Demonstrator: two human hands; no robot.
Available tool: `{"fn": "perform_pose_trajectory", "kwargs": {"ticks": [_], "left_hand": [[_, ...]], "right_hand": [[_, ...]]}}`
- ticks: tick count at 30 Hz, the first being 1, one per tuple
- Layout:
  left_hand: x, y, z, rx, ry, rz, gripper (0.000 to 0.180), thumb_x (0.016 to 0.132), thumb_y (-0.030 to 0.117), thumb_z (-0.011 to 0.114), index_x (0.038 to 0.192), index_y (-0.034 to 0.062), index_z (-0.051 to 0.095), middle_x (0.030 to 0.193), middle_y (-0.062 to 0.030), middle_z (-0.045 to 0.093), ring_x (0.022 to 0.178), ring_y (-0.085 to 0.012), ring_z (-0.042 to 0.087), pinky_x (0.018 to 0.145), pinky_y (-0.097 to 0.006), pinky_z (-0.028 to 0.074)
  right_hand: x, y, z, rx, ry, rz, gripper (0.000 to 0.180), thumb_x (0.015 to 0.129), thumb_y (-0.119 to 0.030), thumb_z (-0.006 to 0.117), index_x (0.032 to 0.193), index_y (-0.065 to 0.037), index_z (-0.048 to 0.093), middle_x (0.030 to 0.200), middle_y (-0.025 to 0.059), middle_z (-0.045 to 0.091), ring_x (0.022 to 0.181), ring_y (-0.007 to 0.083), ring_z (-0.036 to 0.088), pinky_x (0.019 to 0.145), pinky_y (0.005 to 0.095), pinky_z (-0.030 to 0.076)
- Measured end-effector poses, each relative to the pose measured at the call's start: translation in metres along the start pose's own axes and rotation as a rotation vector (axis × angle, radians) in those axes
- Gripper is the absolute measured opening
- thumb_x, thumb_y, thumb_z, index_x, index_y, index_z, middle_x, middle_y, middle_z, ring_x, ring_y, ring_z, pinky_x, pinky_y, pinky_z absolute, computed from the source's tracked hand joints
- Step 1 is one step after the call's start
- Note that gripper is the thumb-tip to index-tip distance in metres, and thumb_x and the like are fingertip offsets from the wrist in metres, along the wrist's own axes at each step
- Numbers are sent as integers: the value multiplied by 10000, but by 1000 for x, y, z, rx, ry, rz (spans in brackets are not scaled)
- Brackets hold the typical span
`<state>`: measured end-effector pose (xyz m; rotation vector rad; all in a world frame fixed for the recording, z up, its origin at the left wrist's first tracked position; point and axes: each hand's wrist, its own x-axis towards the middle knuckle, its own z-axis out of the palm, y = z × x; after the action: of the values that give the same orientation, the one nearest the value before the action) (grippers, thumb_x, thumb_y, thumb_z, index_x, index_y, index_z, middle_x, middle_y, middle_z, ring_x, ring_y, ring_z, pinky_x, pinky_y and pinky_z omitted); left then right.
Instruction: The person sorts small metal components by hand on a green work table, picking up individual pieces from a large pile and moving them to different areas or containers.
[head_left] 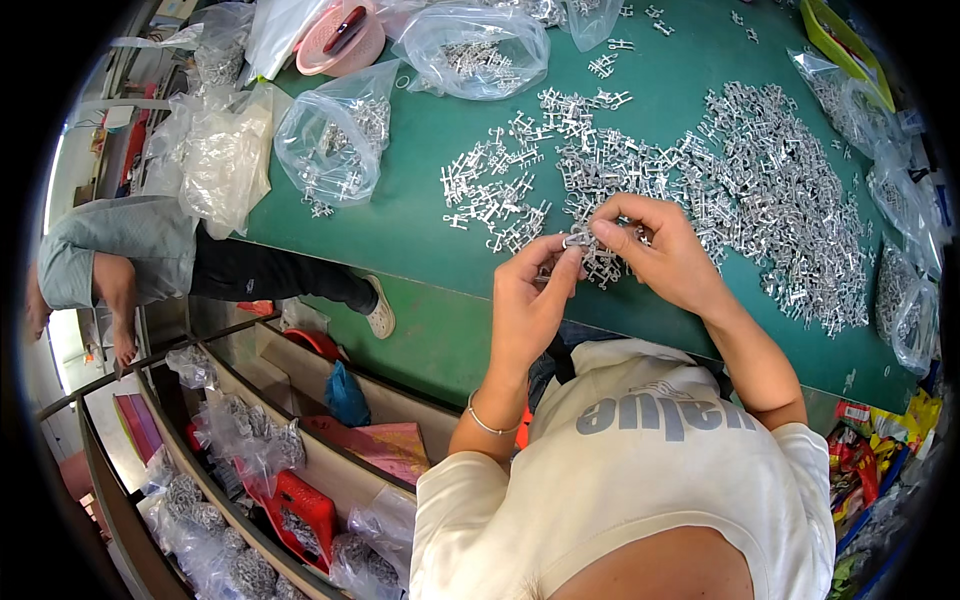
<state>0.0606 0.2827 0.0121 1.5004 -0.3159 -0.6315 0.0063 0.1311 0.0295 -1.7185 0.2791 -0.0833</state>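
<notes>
Small silvery metal clip (578,240) between both hands' fingers (566,262), above green table (400,215).

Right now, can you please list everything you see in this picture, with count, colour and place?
metal parts: too many to count, silver, spread over the table's middle and right
table: one, green, upper half
bags: several, clear, holding parts, along the table's edges
bowl: one, pink, top left
shelf bags: several, clear, lower left
other person: one, grey shirt, left
bracelet: one, silver, left wrist
shirt: one, cream, bottom
left hand: pinching a metal piece
right hand: pinching the same piece
</notes>
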Motion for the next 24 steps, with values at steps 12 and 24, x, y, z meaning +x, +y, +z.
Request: {"fn": "perform_pose_trajectory", "kwargs": {"ticks": [12,24], "left_hand": [[-6,1,6,125,168,127,109,848,74,549,859,-22,601,665,-8,567,548,-28,447,472,-160,324],[-7,17,-5,422,5,292,54,775,9,586,768,-44,592,611,-23,545,518,-52,446,465,-196,329]], "right_hand": [[-4,2,3,87,-123,37,194,906,-141,432,781,-9,501,585,4,460,471,57,398,420,225,323],[2,10,-1,-19,-66,-304,230,902,-176,460,735,-25,507,542,-39,406,413,17,344,366,192,269]]}}
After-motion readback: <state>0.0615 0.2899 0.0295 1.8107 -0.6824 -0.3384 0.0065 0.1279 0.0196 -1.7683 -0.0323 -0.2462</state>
